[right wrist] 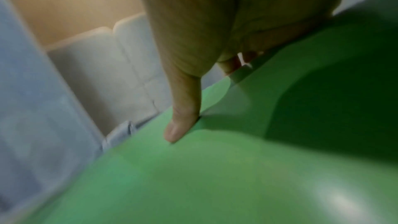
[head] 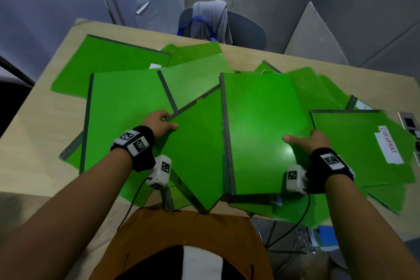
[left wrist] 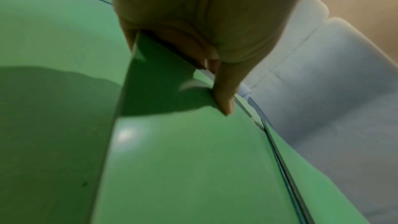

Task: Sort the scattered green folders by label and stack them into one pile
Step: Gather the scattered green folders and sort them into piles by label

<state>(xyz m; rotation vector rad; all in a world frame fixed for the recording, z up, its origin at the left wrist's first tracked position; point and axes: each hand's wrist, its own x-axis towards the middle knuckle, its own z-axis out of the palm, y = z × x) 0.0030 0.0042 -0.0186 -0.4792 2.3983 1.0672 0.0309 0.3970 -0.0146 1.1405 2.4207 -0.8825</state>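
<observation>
Several green folders lie scattered and overlapping on a light wooden table [head: 45,125]. My left hand [head: 160,124] pinches the corner of a tilted green folder [head: 197,152], thumb on top and fingers under it; the same folder [left wrist: 183,159] fills the left wrist view below the hand [left wrist: 206,60]. My right hand [head: 311,141] grips the right edge of a big upright folder [head: 261,129], thumb on its face, also seen in the right wrist view as folder [right wrist: 215,176] and thumb [right wrist: 183,118]. To the right lies a folder [head: 354,143] with a white label reading DOCUMENT [head: 388,145].
A dark chair [head: 245,29] draped with grey cloth stands behind the table's far edge. Small dark objects [head: 409,120] sit at the table's right edge. Bare wood shows at the left side and the far right corner. Grey partition walls surround the table.
</observation>
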